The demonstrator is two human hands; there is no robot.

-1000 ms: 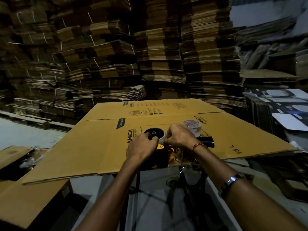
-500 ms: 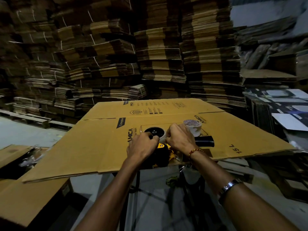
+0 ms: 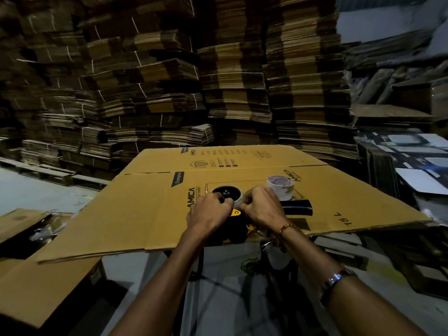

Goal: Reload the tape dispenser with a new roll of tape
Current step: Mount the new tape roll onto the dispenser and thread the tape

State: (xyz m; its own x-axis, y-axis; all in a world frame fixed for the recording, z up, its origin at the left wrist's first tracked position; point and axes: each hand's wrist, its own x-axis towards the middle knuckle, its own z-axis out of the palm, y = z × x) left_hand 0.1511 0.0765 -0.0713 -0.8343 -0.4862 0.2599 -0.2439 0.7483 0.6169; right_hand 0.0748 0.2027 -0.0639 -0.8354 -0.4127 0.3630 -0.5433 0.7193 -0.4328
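Both hands are bunched over the tape dispenser (image 3: 236, 215), which lies on its side on a flattened carton (image 3: 150, 214): the left hand (image 3: 208, 215) and right hand (image 3: 260, 208) each curl with fingertips pinched at the edge of the roll (image 3: 229, 195) seated on the black hub, apparently picking at the tape's loose end, though the strip itself cannot be made out. The step looks like freeing the end; next it needs feeding toward the cutter. Beyond the right hand stands a spare roll (image 3: 280, 187); the carton reads "Crompton", "AMICA" and "15 L"
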